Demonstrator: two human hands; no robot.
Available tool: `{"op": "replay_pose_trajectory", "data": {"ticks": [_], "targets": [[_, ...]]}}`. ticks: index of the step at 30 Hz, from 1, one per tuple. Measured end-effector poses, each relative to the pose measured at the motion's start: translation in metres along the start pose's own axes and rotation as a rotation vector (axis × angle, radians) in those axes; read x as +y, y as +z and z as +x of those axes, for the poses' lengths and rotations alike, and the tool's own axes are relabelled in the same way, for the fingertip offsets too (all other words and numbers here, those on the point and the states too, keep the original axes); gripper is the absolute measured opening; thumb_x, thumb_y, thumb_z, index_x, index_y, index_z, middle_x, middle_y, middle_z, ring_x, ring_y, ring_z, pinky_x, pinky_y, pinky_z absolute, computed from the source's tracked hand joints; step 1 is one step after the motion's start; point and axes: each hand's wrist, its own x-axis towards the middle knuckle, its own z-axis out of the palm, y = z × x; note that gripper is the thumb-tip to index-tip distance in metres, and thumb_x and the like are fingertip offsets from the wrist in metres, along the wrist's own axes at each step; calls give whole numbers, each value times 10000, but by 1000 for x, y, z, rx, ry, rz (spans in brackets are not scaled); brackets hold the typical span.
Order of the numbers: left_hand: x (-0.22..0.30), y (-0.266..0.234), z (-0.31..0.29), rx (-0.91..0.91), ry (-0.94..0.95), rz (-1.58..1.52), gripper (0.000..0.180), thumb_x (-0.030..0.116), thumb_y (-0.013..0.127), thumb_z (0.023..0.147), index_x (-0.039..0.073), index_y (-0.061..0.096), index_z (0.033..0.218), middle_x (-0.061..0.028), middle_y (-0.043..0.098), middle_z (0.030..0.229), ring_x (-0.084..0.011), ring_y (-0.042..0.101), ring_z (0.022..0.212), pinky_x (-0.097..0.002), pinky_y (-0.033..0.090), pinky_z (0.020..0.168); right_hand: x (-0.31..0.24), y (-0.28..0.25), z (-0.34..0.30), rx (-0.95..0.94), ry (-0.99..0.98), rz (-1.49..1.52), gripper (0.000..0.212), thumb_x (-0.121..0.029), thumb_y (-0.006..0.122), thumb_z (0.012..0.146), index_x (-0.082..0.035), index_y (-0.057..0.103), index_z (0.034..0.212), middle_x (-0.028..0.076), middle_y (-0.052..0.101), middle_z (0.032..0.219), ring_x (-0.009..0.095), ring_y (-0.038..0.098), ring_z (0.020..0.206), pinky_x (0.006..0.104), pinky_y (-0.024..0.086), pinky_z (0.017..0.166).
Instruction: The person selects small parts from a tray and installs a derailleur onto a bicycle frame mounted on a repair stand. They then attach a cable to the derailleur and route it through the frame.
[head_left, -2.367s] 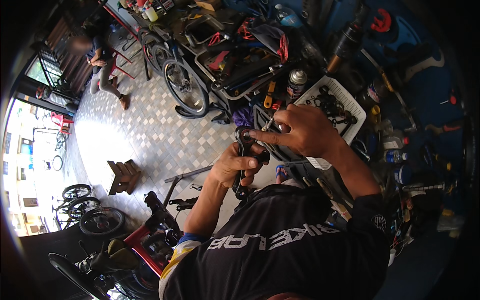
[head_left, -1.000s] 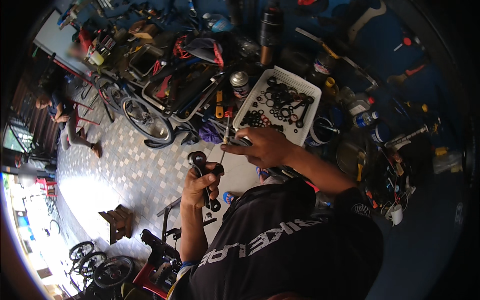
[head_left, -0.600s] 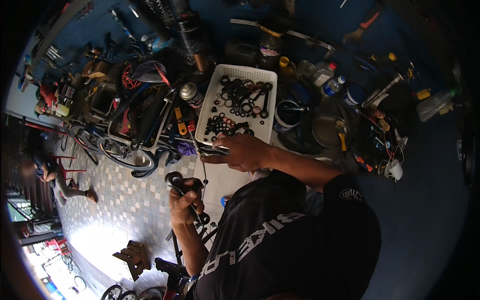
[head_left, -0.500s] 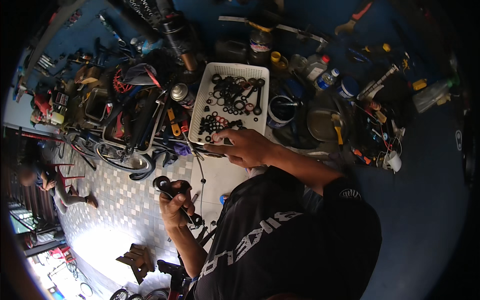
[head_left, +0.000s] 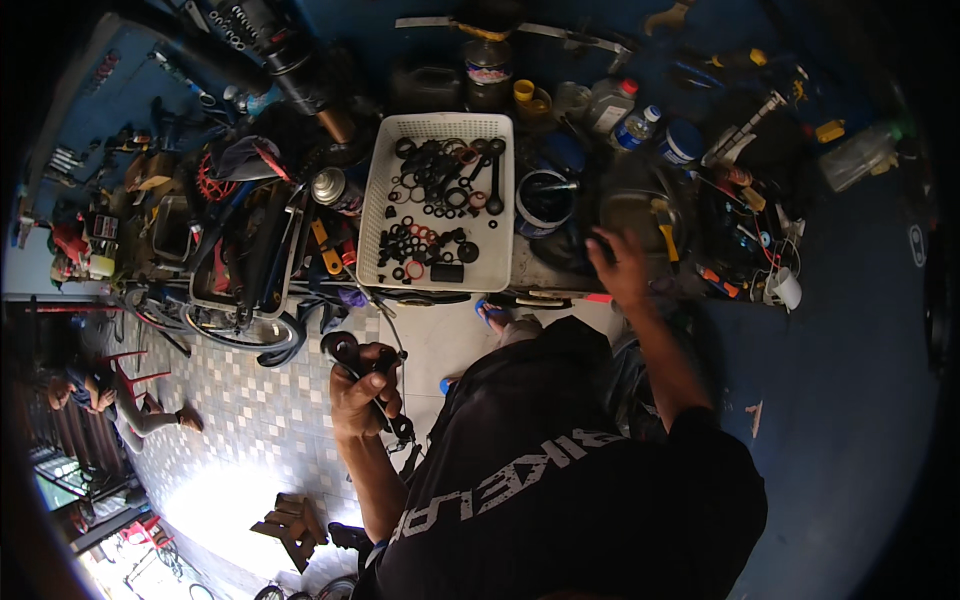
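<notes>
My left hand (head_left: 362, 400) is closed round a black bike part with ringed ends (head_left: 345, 352), held in the air in front of the bench. One ringed end sticks up past the fingers and another end shows below the palm. My right hand (head_left: 618, 265) is over the bench's front edge, fingers apart and holding nothing, close to a dark round pan (head_left: 632, 212). A white plastic basket (head_left: 374, 215) lies between and beyond my hands. In it are many black and red rings (head_left: 413, 268), small seals and black arm-shaped pieces (head_left: 495, 190).
A tub of dark stuff (head_left: 545, 205) stands right of the basket, with bottles (head_left: 612, 105) behind it. A yellow-handled brush (head_left: 666, 232) rests in the pan. To the left are a spray can (head_left: 332, 188) and tool trays (head_left: 200, 290). A person sits far left.
My right hand has left the basket and moved right, its fingers opening over the bench. The left hand still grips the black bike part and has shifted slightly.
</notes>
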Motion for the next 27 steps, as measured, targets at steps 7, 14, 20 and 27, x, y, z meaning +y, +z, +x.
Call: {"op": "replay_pose_trajectory", "data": {"ticks": [7, 14, 20, 27], "targets": [[-7, 12, 13, -11, -187, 110, 358, -26, 785, 777, -87, 631, 1094, -203, 675, 932, -158, 609, 584, -306, 543, 402, 46, 9, -10, -168, -186, -325, 285, -140, 779, 799, -184, 749, 1079, 103, 580, 1004, 319, 564, 996, 456, 493, 837], [-11, 2, 13, 118, -27, 90, 328, -25, 761, 810, -67, 648, 1115, -178, 670, 921, -154, 604, 592, -297, 540, 412, 49, 7, 14, -186, 10, -169, 241, -146, 863, 688, -118, 698, 862, 103, 552, 878, 330, 549, 904, 494, 438, 789], [-2, -12, 6, 327, 56, 227, 304, -5, 765, 818, -48, 636, 1091, -129, 664, 857, -144, 596, 571, -292, 534, 430, 17, -37, 67, -397, 120, 11, 428, -239, 828, 805, -178, 670, 1198, 71, 679, 908, 217, 672, 833, 351, 521, 721], [-15, -21, 5, 376, 147, 248, 400, 80, 793, 825, -35, 622, 1167, -116, 648, 1008, -118, 593, 647, -273, 535, 469, -102, -54, 107, -491, 25, 692, 149, -111, 704, 948, -52, 716, 1085, -23, 673, 806, 28, 596, 772, 217, 466, 688]]}}
